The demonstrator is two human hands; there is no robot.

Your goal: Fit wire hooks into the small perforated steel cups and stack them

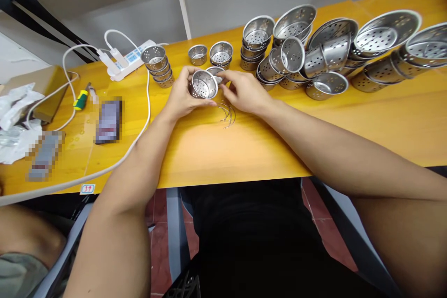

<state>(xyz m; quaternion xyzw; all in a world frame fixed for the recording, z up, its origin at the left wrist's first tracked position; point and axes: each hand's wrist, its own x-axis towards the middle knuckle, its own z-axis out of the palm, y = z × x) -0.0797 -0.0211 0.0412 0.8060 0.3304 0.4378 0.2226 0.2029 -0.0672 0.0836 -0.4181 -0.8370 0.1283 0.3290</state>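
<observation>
In the middle of the bench, a small perforated metal cup (204, 84) is tilted with its mouth toward me. My left hand (184, 93) grips it, fingers behind and thumb along the lower rim. At the cup's right edge is my right hand (240, 89), its fingers curled and closed together. Whatever lies between those fingertips is too small to make out. Another metal cup (214, 70) shows partly behind the held one, close to the right fingertips. Several thin curved wires (228, 116) lie on the yellow tabletop just below my hands.
Stacked perforated cups (155, 60) stand left, with more cups (220, 51) behind my hands. Many perforated baskets (326, 51) crowd the right. A power strip (131, 61), white cable (148, 107), screwdriver (81, 99), phone (109, 121) and second phone (46, 156) lie left.
</observation>
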